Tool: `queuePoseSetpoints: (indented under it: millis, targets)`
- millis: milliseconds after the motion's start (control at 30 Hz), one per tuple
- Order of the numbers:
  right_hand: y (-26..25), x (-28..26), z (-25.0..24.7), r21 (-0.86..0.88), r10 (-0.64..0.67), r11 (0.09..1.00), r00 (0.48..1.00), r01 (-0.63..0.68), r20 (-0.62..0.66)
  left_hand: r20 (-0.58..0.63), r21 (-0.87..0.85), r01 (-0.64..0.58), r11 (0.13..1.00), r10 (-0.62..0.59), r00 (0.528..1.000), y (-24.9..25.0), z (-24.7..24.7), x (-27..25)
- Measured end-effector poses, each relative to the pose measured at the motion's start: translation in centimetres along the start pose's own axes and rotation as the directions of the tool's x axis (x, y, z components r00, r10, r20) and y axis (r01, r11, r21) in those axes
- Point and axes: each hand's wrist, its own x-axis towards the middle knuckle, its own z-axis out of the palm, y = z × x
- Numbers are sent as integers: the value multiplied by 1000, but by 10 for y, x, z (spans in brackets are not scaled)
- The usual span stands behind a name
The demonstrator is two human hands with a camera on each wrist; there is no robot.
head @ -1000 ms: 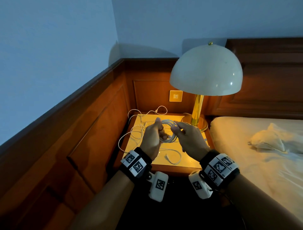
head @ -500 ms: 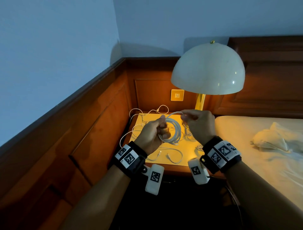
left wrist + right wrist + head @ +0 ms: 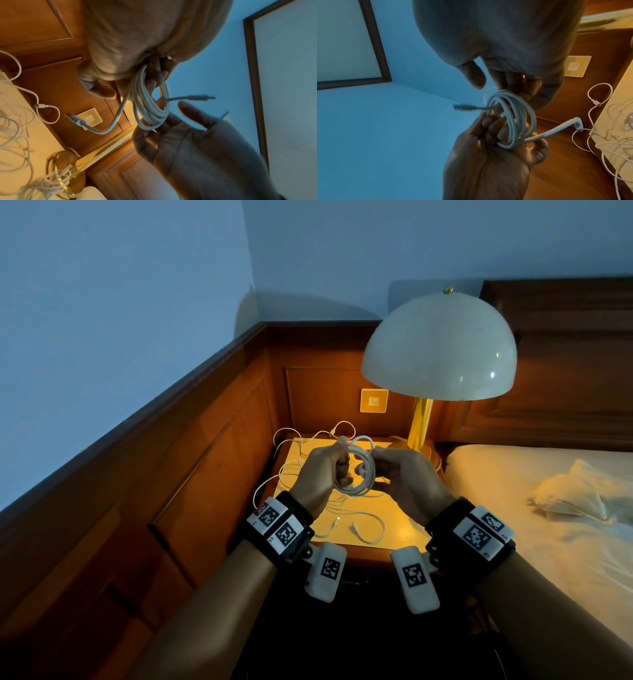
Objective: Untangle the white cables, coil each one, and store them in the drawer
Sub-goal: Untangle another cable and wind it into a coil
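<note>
The coiled white cable (image 3: 358, 465) looks light, springy and slick. The left hand (image 3: 320, 470) grips its nine-o'clock side — the right hand (image 3: 404, 474) pinches three o'clock, where loops bunch.

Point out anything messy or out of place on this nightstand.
Loose white cables sprawl tangled over the nightstand, and some loops hang off its left and back edges. Only the coil, gripped by the left hand with the right hand touching it, looks tidy. Nothing looks damaged.

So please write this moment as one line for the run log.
left hand grips coil | right hand touches coil | other cables loose on nightstand
</note>
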Motion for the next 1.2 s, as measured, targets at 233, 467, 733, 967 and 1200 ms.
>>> queuePoseSetpoints:
  millis: [233,467,733,967,1200]
  targets:
    - [9,3,3,-416,-127,903,992,111,-9,-20,146,-29,989,33,999,0,8,-2]
    - [5,-17,11,-999,-351,-41,935,36,48,-127,334,-28,942,75,989,-1,12,1]
    - [15,-20,6,-984,-326,111,940,142,99,-233,251,29,967,31,972,-1,0,17]
    - [24,-5,-13,-957,-309,198,940,214,146,-132,183,94,979,-71,989,-4,1,8]
    - [25,-9,-18,-708,-254,651,958,274,137,-11,90,81,993,-80,997,1,8,1]
